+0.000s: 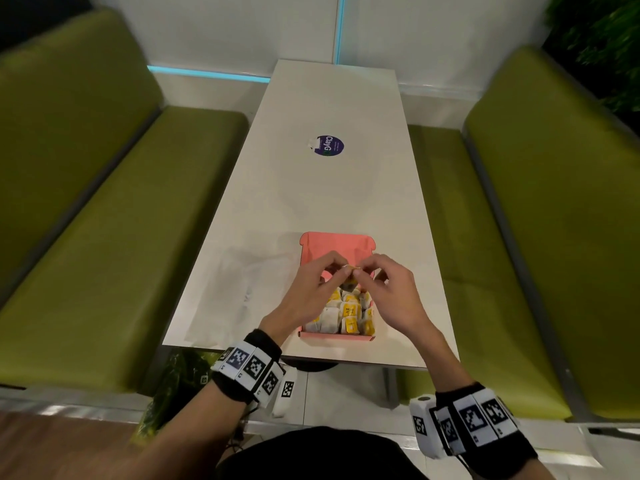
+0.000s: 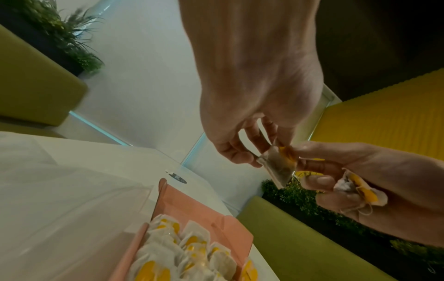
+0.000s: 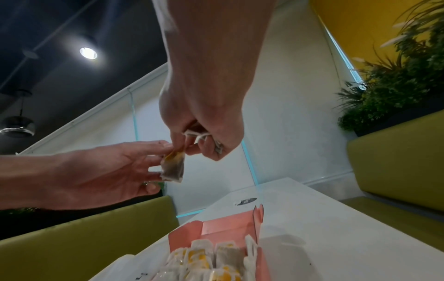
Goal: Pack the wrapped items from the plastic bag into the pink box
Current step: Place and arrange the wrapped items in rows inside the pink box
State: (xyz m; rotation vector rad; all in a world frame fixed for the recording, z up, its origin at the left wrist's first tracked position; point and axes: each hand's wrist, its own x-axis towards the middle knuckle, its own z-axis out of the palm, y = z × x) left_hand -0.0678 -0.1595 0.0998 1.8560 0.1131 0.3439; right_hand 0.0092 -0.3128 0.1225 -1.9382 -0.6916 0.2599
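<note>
The open pink box (image 1: 335, 337) sits near the table's front edge, its near half filled with several white-and-yellow wrapped items (image 1: 347, 315). Both hands hover above the box's far half. My left hand (image 1: 341, 269) and right hand (image 1: 363, 271) pinch one wrapped item (image 1: 351, 273) between their fingertips. In the left wrist view that wrapped item (image 2: 278, 165) hangs from the fingertips, and a second wrapped item (image 2: 360, 192) sits tucked under the right hand's curled fingers. It shows in the right wrist view as white wrapping (image 3: 199, 136). The clear plastic bag (image 1: 242, 289) lies flat left of the box.
The box lid (image 1: 332, 242) stands open on the far side. A round purple sticker (image 1: 329, 146) lies mid-table. Green bench seats (image 1: 104, 237) flank the narrow white table (image 1: 332, 98). A planter (image 3: 396, 95) stands behind the right bench.
</note>
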